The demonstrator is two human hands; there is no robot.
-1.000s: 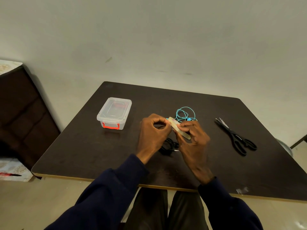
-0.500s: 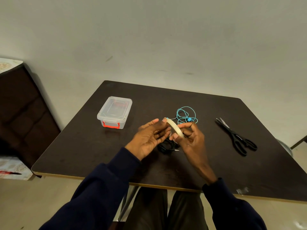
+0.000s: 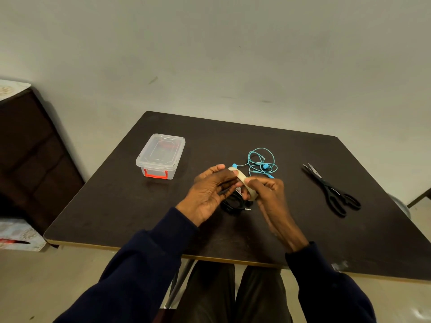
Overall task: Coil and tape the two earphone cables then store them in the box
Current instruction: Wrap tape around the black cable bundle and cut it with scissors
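Note:
A cream roll of tape (image 3: 245, 183) is held on edge above the dark table (image 3: 116, 206), gripped by my right hand (image 3: 270, 194). My left hand (image 3: 211, 192) faces it with fingers spread, its fingertips touching the roll's left side. Under my hands lies the black earphone cable (image 3: 233, 206), mostly hidden, its plug poking out to the right. The blue earphone cable (image 3: 262, 163) lies loose just behind my hands. The clear plastic box (image 3: 161, 155) with a red latch stands lid on at the left.
Black scissors (image 3: 331, 191) lie on the right side of the table. A dark wooden cabinet (image 3: 30, 155) stands left of the table. My legs show below the near table edge.
My left hand has unclenched from a fist and turned palm-up with fingers spread against the roll. The right hand has kept the roll and tilted it upright.

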